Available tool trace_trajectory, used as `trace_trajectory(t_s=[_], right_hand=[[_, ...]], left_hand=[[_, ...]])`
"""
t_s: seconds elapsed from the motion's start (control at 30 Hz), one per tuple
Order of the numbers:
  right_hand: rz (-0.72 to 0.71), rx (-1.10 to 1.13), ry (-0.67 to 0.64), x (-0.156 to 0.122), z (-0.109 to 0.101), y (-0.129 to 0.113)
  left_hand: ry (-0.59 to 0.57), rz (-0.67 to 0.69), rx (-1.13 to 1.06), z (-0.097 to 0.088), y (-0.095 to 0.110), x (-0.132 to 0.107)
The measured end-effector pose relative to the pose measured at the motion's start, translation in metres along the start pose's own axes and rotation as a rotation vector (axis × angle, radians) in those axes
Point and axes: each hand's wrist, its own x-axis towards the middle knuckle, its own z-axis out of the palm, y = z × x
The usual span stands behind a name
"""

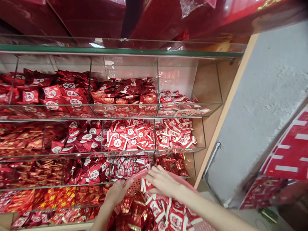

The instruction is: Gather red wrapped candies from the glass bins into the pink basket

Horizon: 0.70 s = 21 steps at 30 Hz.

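A pink plastic basket [137,181] heaped with red and white candy packets [161,217] sits low in the middle of the view. My left hand [117,192] curls over the basket's far left rim. My right hand [162,181] lies over the far edge of the heap, fingers bent onto a red and white packet [146,185]. Both hands are just in front of the lower clear bins of the candy shelf [156,150].
Tiered clear acrylic bins [127,110] hold several kinds of red wrapped sweets. Red gift boxes [162,9] stand on the glass top shelf. A wooden shelf side [222,117] and grey floor [268,97] lie to the right, with red packaging [299,151] at far right.
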Motion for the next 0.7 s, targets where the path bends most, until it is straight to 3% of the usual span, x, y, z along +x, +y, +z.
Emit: trace_trajectory(t_s=[0.1, 0.23, 0.33, 0.43, 0.57, 0.7], right_hand=[[0.035, -0.05, -0.063, 0.016, 0.027, -0.01], [0.264, -0.045, -0.164, 0.024, 0.05, -0.021], [0.382, 0.018, -0.188, 0.023, 0.054, -0.029], [0.428, 0.128, -0.178, 0.016, 0.042, -0.037], [0.477, 0.219, -0.038, -0.019, 0.016, -0.035], [0.656, 0.19, 0.164, -0.1, 0.011, -0.016]], left_hand=[[0.005, 0.004, 0.016, -0.001, 0.0, 0.0], [0.013, 0.011, 0.029, -0.003, 0.001, 0.0], [0.01, 0.008, 0.017, -0.003, 0.001, 0.001], [0.007, 0.024, 0.001, -0.003, 0.0, 0.003], [-0.002, 0.048, 0.007, -0.003, -0.002, 0.006], [0.015, 0.067, -0.004, -0.001, -0.007, 0.01]])
